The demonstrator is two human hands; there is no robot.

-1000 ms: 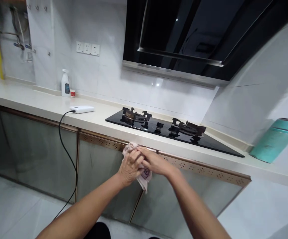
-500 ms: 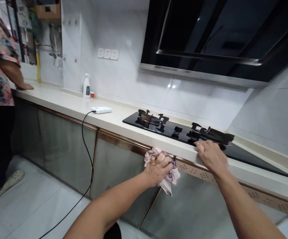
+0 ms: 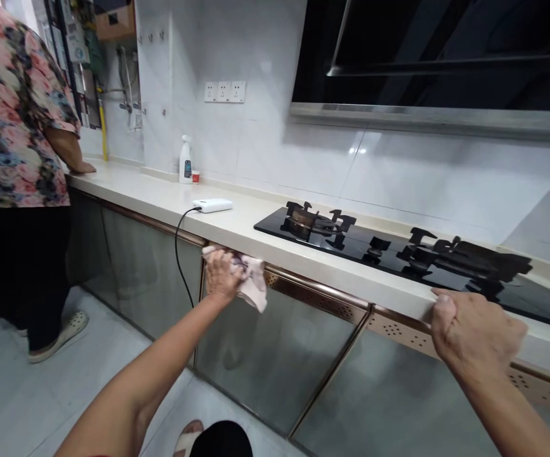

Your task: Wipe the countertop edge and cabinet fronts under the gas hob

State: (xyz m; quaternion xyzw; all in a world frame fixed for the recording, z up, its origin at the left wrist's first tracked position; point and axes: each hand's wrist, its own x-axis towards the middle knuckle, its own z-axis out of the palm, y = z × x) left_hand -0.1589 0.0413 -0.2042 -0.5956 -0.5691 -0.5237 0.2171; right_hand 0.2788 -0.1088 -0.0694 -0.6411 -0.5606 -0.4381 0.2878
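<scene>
My left hand (image 3: 223,277) presses a crumpled pale cloth (image 3: 254,284) with dark purple markings against the bronze rail (image 3: 313,289) below the countertop's front edge. Its fingers are bent over the cloth. My right hand (image 3: 479,333) is curled at the edge of the white countertop (image 3: 341,266), in front of the black gas hob (image 3: 365,249). The back of the hand hides most of its fingers, and whatever they may hold cannot be seen.
A white power bank (image 3: 214,205) with a black cable (image 3: 177,247) lies on the counter. Further back stand a spray bottle (image 3: 186,162) and a small red tub (image 3: 195,178). Another person (image 3: 18,114) leans on the counter at left. A range hood (image 3: 422,117) overhangs the hob.
My left hand has slid the cloth leftward along the rail, from near the hob to below the power bank. My right hand stays at the counter edge while the view has shifted left.
</scene>
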